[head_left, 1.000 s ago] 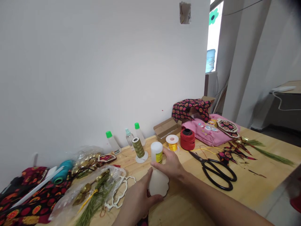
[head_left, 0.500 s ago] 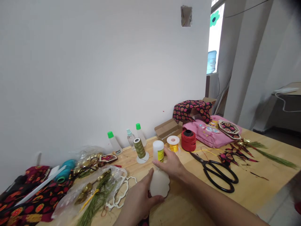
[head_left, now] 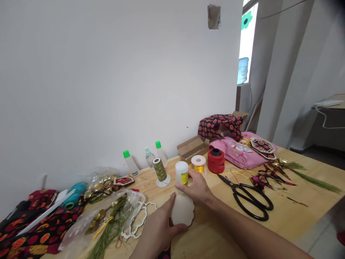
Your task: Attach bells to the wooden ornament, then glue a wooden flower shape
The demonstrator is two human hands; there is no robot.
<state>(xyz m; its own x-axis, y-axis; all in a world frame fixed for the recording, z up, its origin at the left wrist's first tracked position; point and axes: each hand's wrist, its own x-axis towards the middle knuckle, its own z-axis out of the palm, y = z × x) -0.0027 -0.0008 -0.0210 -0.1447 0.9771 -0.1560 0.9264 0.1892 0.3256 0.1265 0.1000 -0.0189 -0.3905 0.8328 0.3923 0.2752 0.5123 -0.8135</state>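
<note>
My left hand (head_left: 161, 225) grips a pale wooden scalloped disc (head_left: 182, 210) between thumb and fingers, with its flat face turned up. A bit of dark patterned fabric (head_left: 165, 251) shows beneath that hand. In my right hand (head_left: 198, 189) is a white plastic bottle (head_left: 181, 169) with a yellow label, its broad round end facing up. The bottle's lower end is just above or against the far edge of the disc; I cannot tell which. Left of my left hand lies a white scalloped frame (head_left: 138, 223).
Black-handled scissors (head_left: 250, 198) lie to the right. Behind stand an olive thread spool (head_left: 159, 169), a yellow cord spool (head_left: 198, 165), a red thread cone (head_left: 216, 161) and green-capped bottles (head_left: 130, 163). Left are plastic-wrapped tassels (head_left: 110, 216) and patterned fabric (head_left: 40, 230); a pink bag (head_left: 242, 151) lies back right.
Almost nothing differs. Both hands keep their grip, and the bottle and disc stay in nearly the same place.
</note>
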